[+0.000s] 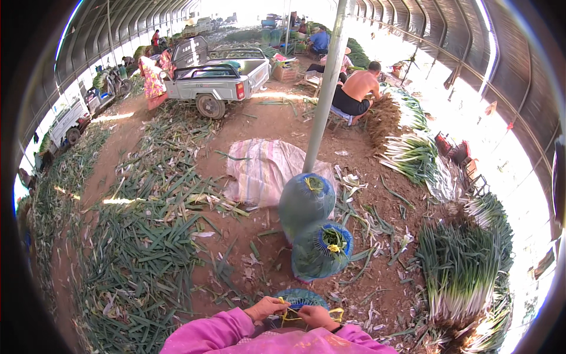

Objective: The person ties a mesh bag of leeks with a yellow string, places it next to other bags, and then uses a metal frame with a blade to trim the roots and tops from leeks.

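Observation:
Close in front of me at the lower edge is a blue-green mesh sack (pixel 300 297). My left hand (pixel 266 308) is closed, pinching a yellow tie string (pixel 286 315) at the near side of the sack. My right hand (pixel 317 317) is curled closed on the same string, a little to the right and lower. A loop of it sticks out past that hand. Just beyond stand two full mesh sacks: a nearer one (pixel 318 262) with yellow string at its gathered blue top, and a farther one (pixel 303 206) also tied in yellow.
A metal pole (pixel 327 88) rises behind the sacks, beside a pale woven sheet (pixel 253 168). Cut green leaves (pixel 147 253) litter the left ground. Bundled leeks or green onions (pixel 460 265) stand at right. Farther off are a grey cargo vehicle (pixel 206 82) and a seated person (pixel 361 88).

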### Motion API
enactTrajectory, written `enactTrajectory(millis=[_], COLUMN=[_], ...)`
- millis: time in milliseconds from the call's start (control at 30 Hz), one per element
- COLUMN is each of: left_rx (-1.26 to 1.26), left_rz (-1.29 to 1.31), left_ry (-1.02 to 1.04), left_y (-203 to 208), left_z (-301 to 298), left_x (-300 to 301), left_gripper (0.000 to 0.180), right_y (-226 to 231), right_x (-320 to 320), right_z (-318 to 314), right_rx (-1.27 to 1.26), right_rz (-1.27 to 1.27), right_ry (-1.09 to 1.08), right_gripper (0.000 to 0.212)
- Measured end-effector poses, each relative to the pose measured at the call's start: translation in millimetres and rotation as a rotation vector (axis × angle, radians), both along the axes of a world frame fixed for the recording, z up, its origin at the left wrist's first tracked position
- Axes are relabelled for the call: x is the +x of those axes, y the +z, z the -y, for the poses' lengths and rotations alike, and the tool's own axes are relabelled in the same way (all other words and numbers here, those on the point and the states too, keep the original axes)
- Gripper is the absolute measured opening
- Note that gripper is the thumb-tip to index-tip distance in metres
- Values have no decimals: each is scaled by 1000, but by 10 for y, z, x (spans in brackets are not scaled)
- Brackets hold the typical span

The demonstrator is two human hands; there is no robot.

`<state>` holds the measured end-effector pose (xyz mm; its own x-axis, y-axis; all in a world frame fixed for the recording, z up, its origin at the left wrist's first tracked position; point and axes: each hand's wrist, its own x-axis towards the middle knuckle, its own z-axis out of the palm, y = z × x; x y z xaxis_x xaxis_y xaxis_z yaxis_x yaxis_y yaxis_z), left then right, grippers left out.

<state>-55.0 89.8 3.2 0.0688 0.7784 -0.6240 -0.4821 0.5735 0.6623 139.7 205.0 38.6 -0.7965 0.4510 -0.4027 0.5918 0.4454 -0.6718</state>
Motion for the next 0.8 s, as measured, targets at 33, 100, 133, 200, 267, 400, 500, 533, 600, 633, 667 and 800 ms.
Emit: enactTrajectory(millis=[33,100,133,200,267,400,500,533,600,633,667,800], left_rx=[-7,69,148,199,820,1231,1100,1095,1074,1071,1049,951], left_rz=[4,-52,-114,-250,-1083,-1374,-1498,-1498,-1521,-1520,-1514,-1563], left_ry=[-10,-117,-227,-287,-420,-357,-359,-359,-296,-297,-271,-298], left_y=[-30,-22,0,22,23,236,219,213,222,235,243,115], left_z=[19,3,-14,-46,-63,-209,-218,-190,-133,-107,-78,-85], left_x=[-2,32,43,61,65,87,45,55,75,90,115,49], left_gripper=[24,23,23,17,13,7,8,8,7,7,7,5], right_y=[9,9,-1,-19,-159,-592,-408,-305,-370,-336,-305,-381], right_x=[65,132,112,19,-88,-237,-269,-253,-204,-195,-175,5], right_z=[-1,6,-13,-65,-49,9,31,30,72,86,115,60], right_rx=[-109,-393,-398,-492,-552,-651,-825,-866,-917,-918,-920,-1102], right_rz=[-15,-120,-117,92,-61,-198,-221,-222,-204,-194,-182,-223], right_ry=[90,245,244,297,-167,-318,-350,-380,-464,-544,-626,-771], right_gripper=[25,24,24,27,25,25,24,20,15,12,10,11])
